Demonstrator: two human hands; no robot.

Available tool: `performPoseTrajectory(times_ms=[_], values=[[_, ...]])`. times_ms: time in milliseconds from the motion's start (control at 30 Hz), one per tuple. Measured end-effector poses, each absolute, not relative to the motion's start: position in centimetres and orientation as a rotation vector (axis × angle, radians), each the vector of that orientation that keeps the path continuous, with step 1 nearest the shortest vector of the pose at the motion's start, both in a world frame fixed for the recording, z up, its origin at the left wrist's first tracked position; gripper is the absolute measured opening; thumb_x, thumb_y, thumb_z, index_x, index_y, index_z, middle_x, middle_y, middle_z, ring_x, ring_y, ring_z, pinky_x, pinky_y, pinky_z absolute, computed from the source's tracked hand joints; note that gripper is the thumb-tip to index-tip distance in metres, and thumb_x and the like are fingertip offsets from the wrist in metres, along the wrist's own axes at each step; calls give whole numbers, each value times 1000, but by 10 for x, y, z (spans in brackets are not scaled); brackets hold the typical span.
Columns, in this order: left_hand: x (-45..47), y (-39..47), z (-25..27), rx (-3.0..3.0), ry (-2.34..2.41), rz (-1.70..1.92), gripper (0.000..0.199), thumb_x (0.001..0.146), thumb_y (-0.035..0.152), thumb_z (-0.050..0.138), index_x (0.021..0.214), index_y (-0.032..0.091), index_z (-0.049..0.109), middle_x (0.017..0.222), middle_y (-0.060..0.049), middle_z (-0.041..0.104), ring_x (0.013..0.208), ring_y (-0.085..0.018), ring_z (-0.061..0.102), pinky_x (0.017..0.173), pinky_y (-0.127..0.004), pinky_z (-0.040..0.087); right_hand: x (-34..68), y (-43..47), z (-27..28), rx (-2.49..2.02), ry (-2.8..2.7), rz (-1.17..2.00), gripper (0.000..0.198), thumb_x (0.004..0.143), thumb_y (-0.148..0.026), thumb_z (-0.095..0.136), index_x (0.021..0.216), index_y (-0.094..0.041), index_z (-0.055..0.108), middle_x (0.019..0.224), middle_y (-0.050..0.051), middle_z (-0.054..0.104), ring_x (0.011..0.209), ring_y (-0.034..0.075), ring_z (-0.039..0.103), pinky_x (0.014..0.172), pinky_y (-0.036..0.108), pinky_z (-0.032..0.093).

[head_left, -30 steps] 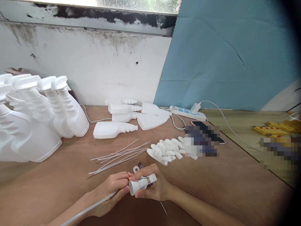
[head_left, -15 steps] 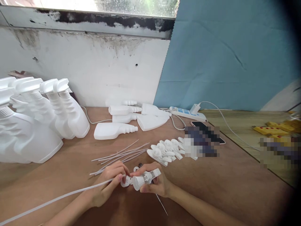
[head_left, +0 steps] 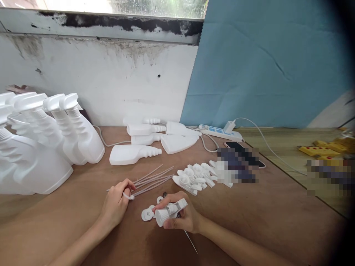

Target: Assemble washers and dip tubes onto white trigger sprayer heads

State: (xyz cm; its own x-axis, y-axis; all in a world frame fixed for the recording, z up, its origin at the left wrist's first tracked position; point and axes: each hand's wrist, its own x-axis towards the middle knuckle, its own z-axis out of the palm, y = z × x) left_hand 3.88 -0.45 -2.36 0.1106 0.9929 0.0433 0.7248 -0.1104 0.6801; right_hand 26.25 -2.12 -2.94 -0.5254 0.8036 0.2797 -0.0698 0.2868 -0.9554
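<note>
standing at the left edge of the frame, white bottles (head_left: 91,146) wear spray tops; their walls are opaque, so any contents cannot be told. left of centre, low in the frame, the left hand (head_left: 115,203) curls around a white tube end (head_left: 129,196), beside loose thin tubes (head_left: 154,180) on the tabletop (head_left: 69,221). above them, bare-necked bottles (head_left: 133,154) lie on their sides, insides unseen. at lower centre, flat white rings (head_left: 147,214) rest near a white spray head (head_left: 162,217), grasped by the collar between thumb and fingers of the right hand (head_left: 185,218). a light pinch on the tubing and a steady collar, clear of the thin rod (head_left: 191,242) slanting out below, would likely serve best. farther right, more spray parts (head_left: 191,179) cluster.
</note>
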Motion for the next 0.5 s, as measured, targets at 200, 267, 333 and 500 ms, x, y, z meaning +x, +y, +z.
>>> performPoseTrajectory(times_ms=[200,267,333,500], values=[[39,-6,-14,1894,1804,534,20,81,22,29,85,21,49,74,-1,57,70,-18,53,61,-27,35,263,-21,-29,-686,-1758,1325,36,61,-39,71,84,-11,68,68,6,67,53,10,51,48,20,36],[38,-4,-15,1857,1803,517,17,80,22,31,87,21,47,75,-1,56,71,-18,52,63,-27,36,263,-22,-28,-689,-1766,1331,36,62,-40,70,85,-12,68,75,9,69,59,12,54,53,22,39],[37,-2,-17,1818,1782,508,17,78,20,32,89,22,45,76,-1,55,71,-17,52,64,-27,36,263,-22,-28,-688,-1757,1365,35,62,-39,70,86,-12,68,75,9,69,58,11,53,52,22,38],[36,0,-22,1738,1781,573,17,77,23,34,92,22,42,77,0,53,70,-17,50,66,-29,37,262,-22,-26,-665,-1740,1383,32,61,-36,71,83,-13,68,68,5,65,51,8,47,48,20,33]])
